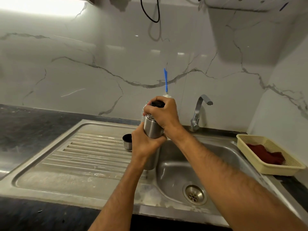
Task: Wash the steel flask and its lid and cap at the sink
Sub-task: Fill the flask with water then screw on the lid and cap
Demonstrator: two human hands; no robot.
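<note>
Overhead, wall: pale marble-look tiles with grey veins; a black cable hangs down.
Counter: dark stone around a steel sink with ribbed drainboard; tap behind the basin.
Basket: cream basket at right, holding a dark red cloth.
Cap: steel cap stands on the drainboard.
Flask: steel flask held upright above the sink edge.
Left hand: wrapped round the flask body.
Right hand: curled over the black lid on top.

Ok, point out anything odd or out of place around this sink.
Little stands out. A whitish residue smears the sink's front rim, and a black cable hangs loose on the wall. Both hands, left and right, grip the flask upright.
</note>
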